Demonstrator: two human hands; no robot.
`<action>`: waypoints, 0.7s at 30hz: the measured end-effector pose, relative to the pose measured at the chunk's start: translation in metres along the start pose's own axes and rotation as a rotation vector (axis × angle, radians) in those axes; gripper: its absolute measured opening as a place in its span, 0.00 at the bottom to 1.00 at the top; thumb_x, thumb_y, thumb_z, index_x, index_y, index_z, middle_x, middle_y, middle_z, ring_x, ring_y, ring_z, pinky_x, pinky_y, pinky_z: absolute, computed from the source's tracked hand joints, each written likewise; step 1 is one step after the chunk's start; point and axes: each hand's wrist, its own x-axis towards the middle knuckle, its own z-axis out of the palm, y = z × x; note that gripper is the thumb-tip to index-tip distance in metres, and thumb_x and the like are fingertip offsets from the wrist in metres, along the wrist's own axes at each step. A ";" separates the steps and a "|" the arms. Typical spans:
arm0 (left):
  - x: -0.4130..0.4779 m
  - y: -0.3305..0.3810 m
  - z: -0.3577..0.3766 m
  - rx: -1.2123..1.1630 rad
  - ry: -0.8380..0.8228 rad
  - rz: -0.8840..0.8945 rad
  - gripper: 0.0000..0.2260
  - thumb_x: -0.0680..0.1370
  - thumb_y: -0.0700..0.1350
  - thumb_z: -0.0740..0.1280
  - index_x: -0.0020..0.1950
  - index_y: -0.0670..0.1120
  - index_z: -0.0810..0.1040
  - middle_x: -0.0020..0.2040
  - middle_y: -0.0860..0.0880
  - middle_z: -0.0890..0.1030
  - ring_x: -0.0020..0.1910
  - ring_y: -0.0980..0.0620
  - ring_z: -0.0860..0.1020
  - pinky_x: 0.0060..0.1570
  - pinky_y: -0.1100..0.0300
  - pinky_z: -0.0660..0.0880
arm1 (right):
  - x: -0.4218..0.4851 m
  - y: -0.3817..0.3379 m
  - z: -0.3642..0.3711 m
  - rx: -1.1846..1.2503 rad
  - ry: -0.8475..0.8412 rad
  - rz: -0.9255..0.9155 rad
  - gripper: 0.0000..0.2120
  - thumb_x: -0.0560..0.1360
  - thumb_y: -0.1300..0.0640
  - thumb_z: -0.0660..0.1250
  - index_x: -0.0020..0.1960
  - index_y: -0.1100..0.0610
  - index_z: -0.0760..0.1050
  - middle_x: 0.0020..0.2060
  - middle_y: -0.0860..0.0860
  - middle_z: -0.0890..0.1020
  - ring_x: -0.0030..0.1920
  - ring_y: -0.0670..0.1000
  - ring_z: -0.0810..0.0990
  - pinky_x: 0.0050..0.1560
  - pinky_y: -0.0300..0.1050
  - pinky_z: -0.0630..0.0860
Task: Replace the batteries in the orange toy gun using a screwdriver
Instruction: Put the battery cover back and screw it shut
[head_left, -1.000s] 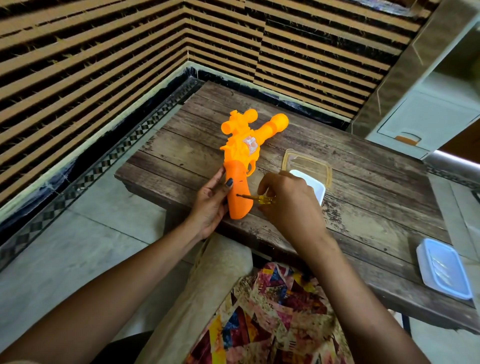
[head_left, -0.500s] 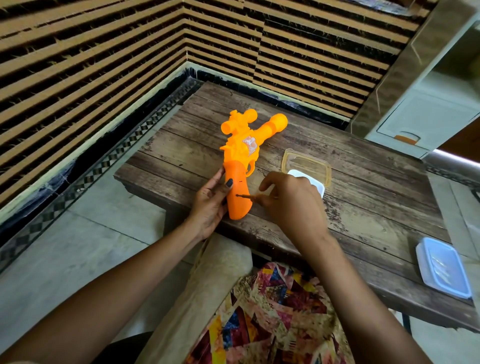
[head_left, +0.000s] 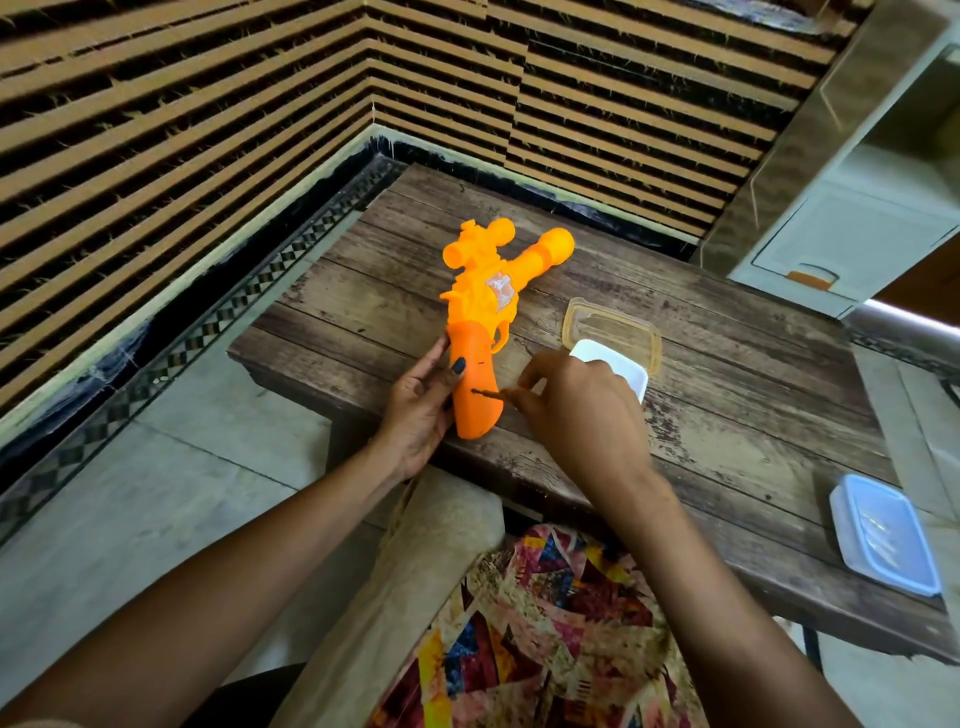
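An orange toy gun (head_left: 485, 312) lies flat on the wooden table (head_left: 727, 364), barrel pointing away and to the right, grip toward me. My left hand (head_left: 421, 410) holds the grip from its left side, thumb resting on top. My right hand (head_left: 582, 410) is closed around a small screwdriver (head_left: 488, 393); only its thin metal shaft shows, the tip touching the face of the grip. The screwdriver's handle is hidden inside my fingers.
A clear amber plastic container (head_left: 613, 325) with a white lid (head_left: 618, 366) leaning in it sits just right of the gun, partly behind my right hand. A blue-rimmed box (head_left: 883, 535) rests at the table's near right edge. A slatted wall stands behind the table.
My right hand has turned and shifted slightly, drawing the yellow handle into the fingers. The screwdriver tip stays on the grip. Gun and left hand have held still.
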 end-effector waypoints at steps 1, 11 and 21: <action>0.000 0.000 0.000 0.004 -0.001 -0.005 0.31 0.71 0.40 0.65 0.73 0.46 0.62 0.70 0.43 0.70 0.55 0.53 0.76 0.46 0.62 0.79 | 0.000 0.000 0.001 -0.011 -0.010 -0.003 0.12 0.75 0.46 0.65 0.49 0.54 0.78 0.40 0.54 0.82 0.41 0.58 0.80 0.36 0.44 0.71; 0.002 -0.001 -0.001 0.019 0.011 -0.011 0.24 0.78 0.35 0.59 0.73 0.46 0.62 0.69 0.43 0.71 0.56 0.52 0.76 0.49 0.59 0.78 | 0.001 0.000 0.000 0.083 0.027 0.018 0.09 0.69 0.51 0.73 0.44 0.54 0.78 0.39 0.53 0.82 0.40 0.56 0.79 0.37 0.45 0.73; 0.001 -0.001 -0.004 0.053 -0.003 -0.011 0.29 0.73 0.39 0.66 0.73 0.46 0.62 0.69 0.43 0.71 0.55 0.53 0.77 0.51 0.57 0.77 | -0.001 0.002 0.001 0.109 -0.011 0.011 0.08 0.67 0.58 0.75 0.44 0.54 0.78 0.40 0.52 0.80 0.41 0.55 0.79 0.37 0.43 0.69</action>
